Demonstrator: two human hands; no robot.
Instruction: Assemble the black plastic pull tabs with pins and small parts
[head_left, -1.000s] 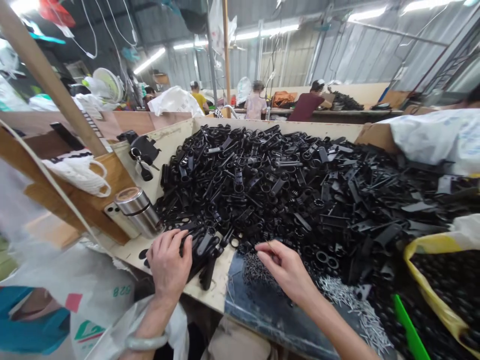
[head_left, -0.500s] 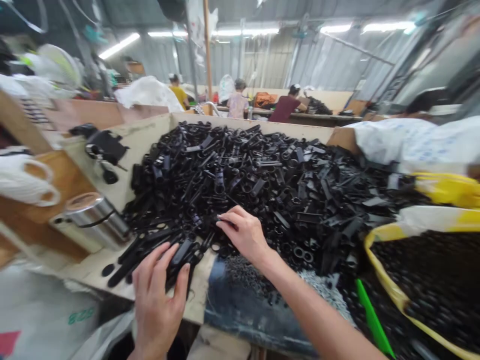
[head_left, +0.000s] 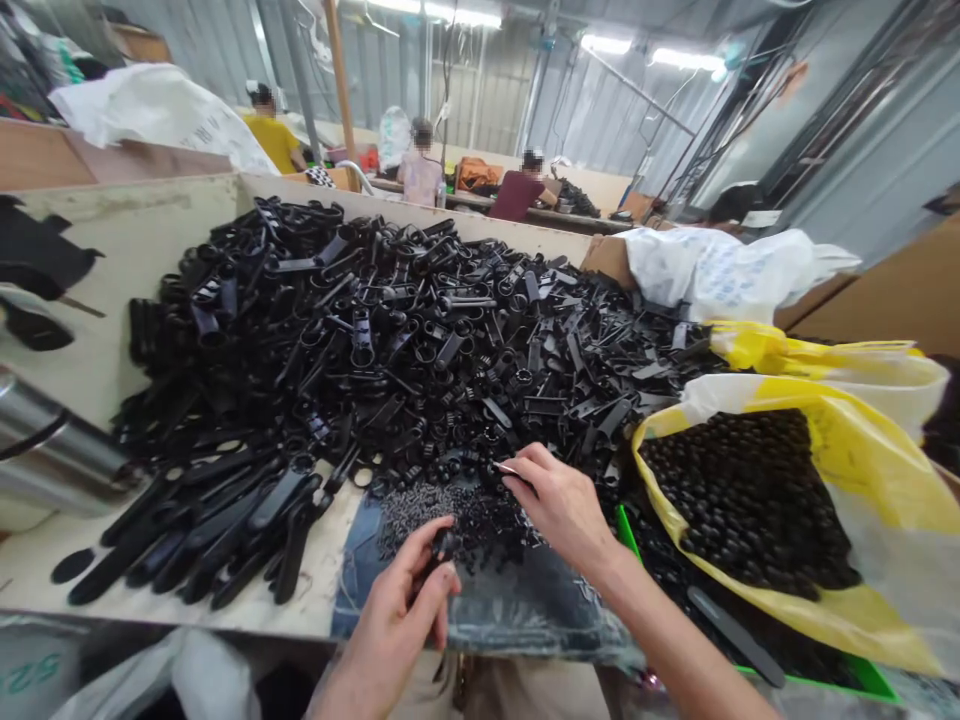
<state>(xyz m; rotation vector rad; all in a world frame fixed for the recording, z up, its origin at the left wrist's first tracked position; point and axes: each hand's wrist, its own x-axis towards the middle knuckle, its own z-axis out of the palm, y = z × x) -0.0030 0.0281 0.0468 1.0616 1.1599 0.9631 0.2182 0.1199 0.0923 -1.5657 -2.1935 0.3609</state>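
A big heap of black plastic parts (head_left: pixel 405 330) fills the wooden bench tray (head_left: pixel 150 230). My left hand (head_left: pixel 397 620) is at the near edge, fingers pinched on a small black piece (head_left: pixel 442 545) over a patch of tiny dark springs (head_left: pixel 442 510) lying on blue denim cloth (head_left: pixel 510 600). My right hand (head_left: pixel 559 505) reaches into the heap's near edge, thumb and fingers pinched on a small thin piece I cannot name. A row of long black handles (head_left: pixel 225 520) lies to the left of my left hand.
A yellow bag (head_left: pixel 862 470) full of small black pieces stands open at the right, over a green bin edge (head_left: pixel 626 525). A steel flask (head_left: pixel 52 450) lies at the left. A white sack (head_left: pixel 720 270) rests behind the bag. Other people work at a far bench.
The view swung right. My left hand left the long handles and moved right onto the spring patch, now pinching a small piece. My right hand shifted right along the heap's near edge.
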